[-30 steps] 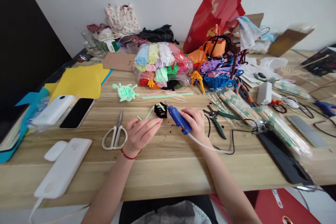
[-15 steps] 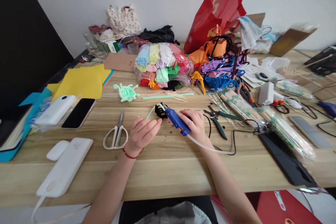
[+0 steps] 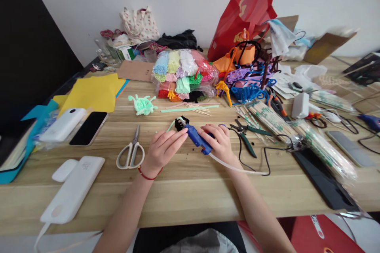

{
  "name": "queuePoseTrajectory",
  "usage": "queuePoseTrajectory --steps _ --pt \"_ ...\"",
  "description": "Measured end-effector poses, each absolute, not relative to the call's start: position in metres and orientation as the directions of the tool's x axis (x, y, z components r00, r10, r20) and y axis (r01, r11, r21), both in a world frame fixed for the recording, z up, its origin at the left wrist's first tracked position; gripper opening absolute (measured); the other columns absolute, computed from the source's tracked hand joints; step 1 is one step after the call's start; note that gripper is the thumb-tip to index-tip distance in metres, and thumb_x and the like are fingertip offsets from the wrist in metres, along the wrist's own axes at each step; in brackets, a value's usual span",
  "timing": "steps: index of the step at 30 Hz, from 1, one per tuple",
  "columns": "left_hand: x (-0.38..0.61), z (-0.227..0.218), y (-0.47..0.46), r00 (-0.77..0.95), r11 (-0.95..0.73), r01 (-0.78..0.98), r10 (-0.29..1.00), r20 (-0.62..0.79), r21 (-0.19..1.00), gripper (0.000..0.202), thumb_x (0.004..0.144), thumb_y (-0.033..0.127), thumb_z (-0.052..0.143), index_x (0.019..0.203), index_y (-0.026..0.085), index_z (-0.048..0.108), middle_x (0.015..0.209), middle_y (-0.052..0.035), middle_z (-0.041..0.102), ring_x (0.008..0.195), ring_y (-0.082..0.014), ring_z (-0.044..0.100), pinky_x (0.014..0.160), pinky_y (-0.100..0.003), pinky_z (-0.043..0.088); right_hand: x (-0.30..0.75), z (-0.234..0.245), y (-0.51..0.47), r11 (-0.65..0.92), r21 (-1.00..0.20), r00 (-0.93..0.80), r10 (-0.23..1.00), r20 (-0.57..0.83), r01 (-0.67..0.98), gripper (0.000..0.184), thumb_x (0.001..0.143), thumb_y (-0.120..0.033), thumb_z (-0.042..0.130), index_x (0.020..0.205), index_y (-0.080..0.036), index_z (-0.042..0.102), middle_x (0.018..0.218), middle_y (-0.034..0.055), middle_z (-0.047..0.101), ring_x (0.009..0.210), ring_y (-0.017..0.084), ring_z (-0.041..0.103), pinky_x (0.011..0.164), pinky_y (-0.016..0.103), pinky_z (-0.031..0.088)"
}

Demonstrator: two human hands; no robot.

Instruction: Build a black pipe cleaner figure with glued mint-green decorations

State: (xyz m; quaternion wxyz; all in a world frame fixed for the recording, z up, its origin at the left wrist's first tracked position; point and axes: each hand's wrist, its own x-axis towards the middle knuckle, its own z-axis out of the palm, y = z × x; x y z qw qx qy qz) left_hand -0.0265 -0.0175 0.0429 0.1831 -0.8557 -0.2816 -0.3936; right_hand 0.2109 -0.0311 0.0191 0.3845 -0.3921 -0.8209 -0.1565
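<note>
My right hand (image 3: 218, 142) is wrapped round a blue hot glue gun (image 3: 197, 139), with a long clear glue stick (image 3: 227, 168) sticking out of its back. The gun's nozzle points away from me at a small black object (image 3: 181, 123), whose kind I cannot make out. My left hand (image 3: 163, 151) pinches a light green pipe cleaner (image 3: 171, 125), which bends over toward the nozzle and the black object. Its fingertips reach close to the front of the gun. White-handled scissors (image 3: 130, 152) lie left of my left hand.
A mint-green fuzzy bundle (image 3: 143, 104) and thin wooden sticks (image 3: 198, 110) lie beyond my hands. Green-handled pliers (image 3: 247, 142) and the gun's black cord (image 3: 265, 158) are on the right. Farther back sits a bag of coloured pipe cleaners (image 3: 184, 75). A white power bank (image 3: 74, 189) lies front left.
The glue gun has shifted slightly left and toward me, its tip now nearer the left fingers. My left fingers have moved a little right, toward the gun.
</note>
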Motion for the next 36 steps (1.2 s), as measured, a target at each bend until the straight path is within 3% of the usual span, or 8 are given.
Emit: queuePoseTrajectory --steps 5,10,21,36 --pt "-0.021 0.047 -0.013 0.567 -0.727 0.665 0.343 0.749 -0.17 0.036 0.084 0.023 0.065 0.12 0.025 0.061 0.114 -0.0018 0.071 0.097 -0.0176 0.059 0.091 -0.033 0.04 0.213 0.026 -0.031 0.671 -0.037 -0.438 0.524 0.73 0.741 0.033 0.091 -0.021 0.056 0.123 -0.023 0.056 0.111 0.009 0.067 0.107 0.022 0.059 0.093 0.04 0.036" --pt "-0.02 0.047 -0.015 0.569 -0.691 0.684 0.305 0.763 -0.234 0.032 0.082 0.021 0.067 0.114 0.026 0.065 0.107 0.0005 0.073 0.09 -0.0163 0.057 0.089 -0.033 0.038 0.215 0.027 -0.031 0.702 -0.04 -0.493 0.538 0.684 0.711 0.031 0.091 -0.023 0.054 0.122 -0.025 0.057 0.11 0.0071 0.068 0.107 0.022 0.058 0.096 0.042 0.034" --pt "-0.022 0.044 -0.012 0.553 -0.752 0.632 0.269 0.789 -0.187 0.019 0.082 0.02 0.068 0.101 0.022 0.068 0.095 -0.0007 0.075 0.087 -0.0169 0.06 0.087 -0.033 0.04 0.213 0.025 -0.03 0.714 -0.069 -0.494 0.547 0.676 0.697 0.027 0.094 -0.027 0.049 0.12 -0.025 0.058 0.109 0.0061 0.069 0.105 0.021 0.057 0.096 0.042 0.033" --pt "-0.011 0.038 -0.012 0.526 -0.658 0.729 0.366 0.768 -0.186 0.034 0.087 0.027 0.061 0.121 0.024 0.062 0.107 -0.004 0.072 0.091 -0.0186 0.056 0.09 -0.033 0.037 0.213 0.022 -0.028 0.683 -0.134 -0.421 0.58 0.697 0.718 0.029 0.094 -0.028 0.051 0.121 -0.026 0.059 0.106 0.0057 0.069 0.102 0.021 0.058 0.092 0.04 0.034"
